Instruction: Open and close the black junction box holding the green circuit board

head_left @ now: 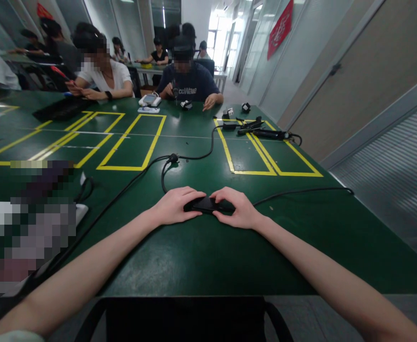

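A black power adapter (205, 204) lies flat on the green table (201, 256), right in front of me. My left hand (179, 205) is closed round its left end, thumb on the near side and fingers on the far side. At the opposite end my right hand (238, 209) grips it the same way. One cable (164, 176) comes out near my left hand and curves up to a dark plug-like lump (173, 158). Another cable (301, 191) runs from beside my right hand toward the right table edge. The adapter's ends are partly hidden by my fingers.
Yellow tape rectangles (131, 167) mark the table. Black tools with a cord (265, 133) lie at the far right. A person in a dark shirt (194, 85) sits opposite, near a white device (150, 100). Blurred-out items (33, 237) lie at my left; a chair (187, 320) is below.
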`<state>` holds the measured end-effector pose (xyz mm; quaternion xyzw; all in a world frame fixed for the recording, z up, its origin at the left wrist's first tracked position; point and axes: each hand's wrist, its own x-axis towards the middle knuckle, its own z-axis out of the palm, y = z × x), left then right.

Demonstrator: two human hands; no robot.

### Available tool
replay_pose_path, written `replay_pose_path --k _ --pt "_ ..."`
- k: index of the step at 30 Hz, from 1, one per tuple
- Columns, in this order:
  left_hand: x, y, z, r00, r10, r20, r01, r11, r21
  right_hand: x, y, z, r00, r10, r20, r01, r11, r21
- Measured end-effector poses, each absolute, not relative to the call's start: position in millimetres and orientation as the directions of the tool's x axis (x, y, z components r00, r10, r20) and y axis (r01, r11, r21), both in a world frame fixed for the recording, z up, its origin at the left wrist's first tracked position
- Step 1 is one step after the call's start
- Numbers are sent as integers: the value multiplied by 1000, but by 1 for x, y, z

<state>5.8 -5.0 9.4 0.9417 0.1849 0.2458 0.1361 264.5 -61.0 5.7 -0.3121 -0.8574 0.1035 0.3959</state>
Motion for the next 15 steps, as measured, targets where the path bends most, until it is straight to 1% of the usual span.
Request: replay_pose_path --k 5,11,15 --pt "6 -5 9 808 461 367 325 -868 375 265 -61 7 -468 624 626 472 775 -420" --pt "5 -6 11 804 483 348 340 -852 398 263 -62 8 -511 655 556 486 754 -441" --pt "4 -7 12 801 491 342 346 -847 403 263 -61 9 -535 678 504 530 734 -425"
